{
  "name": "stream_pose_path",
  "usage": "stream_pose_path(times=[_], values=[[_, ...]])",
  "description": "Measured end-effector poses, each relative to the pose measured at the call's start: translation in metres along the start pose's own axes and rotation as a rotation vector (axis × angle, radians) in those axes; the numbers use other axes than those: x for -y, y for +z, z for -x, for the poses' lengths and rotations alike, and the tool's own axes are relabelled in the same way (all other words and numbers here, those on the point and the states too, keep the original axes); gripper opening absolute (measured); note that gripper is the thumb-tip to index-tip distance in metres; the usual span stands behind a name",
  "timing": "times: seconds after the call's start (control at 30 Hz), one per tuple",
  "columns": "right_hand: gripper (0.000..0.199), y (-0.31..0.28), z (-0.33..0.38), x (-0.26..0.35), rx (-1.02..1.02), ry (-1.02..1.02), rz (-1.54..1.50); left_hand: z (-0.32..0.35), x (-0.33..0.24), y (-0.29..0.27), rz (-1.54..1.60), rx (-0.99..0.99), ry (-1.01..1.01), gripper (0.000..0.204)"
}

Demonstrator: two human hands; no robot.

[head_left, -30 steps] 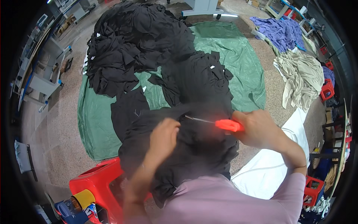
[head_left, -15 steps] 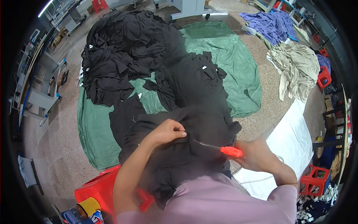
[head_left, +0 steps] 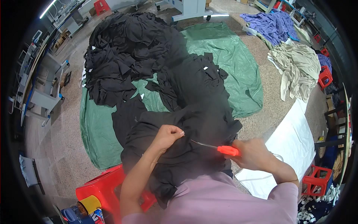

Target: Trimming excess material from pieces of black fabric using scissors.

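Observation:
Black garments [head_left: 175, 160] lie in a heap across my lap and in front of me. My left hand [head_left: 167, 137] is closed in a pinch just over this cloth. What its fingertips hold is too small to make out. In my right hand [head_left: 253, 153] is a tool with a red handle [head_left: 228, 150] and a thin, pointed metal shaft. The hand is wrapped round the handle. The tip points left, a short way from my left fingertips and above the black cloth.
A large black garment pile [head_left: 130, 48] covers part of a green sheet [head_left: 238, 74]. Purple cloth [head_left: 268, 26] and beige cloth [head_left: 294, 67] lie at the far right. A white sheet [head_left: 279, 145] is to my right. Red stools [head_left: 99, 188] flank me; worktables [head_left: 44, 100] stand left.
The tool's tip has come slightly nearer to my left fingertips. My left hand has shifted a little and still pinches. The right hand keeps its hold on the tool.

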State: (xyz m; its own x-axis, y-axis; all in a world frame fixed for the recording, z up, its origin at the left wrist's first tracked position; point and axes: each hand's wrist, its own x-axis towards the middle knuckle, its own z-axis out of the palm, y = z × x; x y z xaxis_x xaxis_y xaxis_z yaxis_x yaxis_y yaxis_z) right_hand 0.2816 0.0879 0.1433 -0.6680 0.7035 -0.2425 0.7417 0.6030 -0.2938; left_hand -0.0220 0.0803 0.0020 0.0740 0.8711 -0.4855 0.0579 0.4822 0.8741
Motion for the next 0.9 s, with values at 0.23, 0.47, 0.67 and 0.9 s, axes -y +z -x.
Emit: stream_pose_path(times=[0.23,0.47,0.67,0.9], values=[[0.033,0.016,-0.005,-0.011,-0.209,0.111,-0.257,0.079,-0.01,0.065,-0.726,-0.078,0.683,0.01],[0.041,0.078,-0.006,-0.004,0.07,0.176,-0.304,0.043,-0.023,0.03,-0.612,-0.338,0.503,0.012],[0.039,0.093,-0.006,0.0,0.021,0.166,-0.319,-0.038,-0.042,0.001,-1.121,-0.231,0.135,0.033],[0.035,0.086,-0.003,0.0,-0.197,0.254,-0.407,-0.069,0.007,-0.016,0.302,-0.076,0.031,0.015]])
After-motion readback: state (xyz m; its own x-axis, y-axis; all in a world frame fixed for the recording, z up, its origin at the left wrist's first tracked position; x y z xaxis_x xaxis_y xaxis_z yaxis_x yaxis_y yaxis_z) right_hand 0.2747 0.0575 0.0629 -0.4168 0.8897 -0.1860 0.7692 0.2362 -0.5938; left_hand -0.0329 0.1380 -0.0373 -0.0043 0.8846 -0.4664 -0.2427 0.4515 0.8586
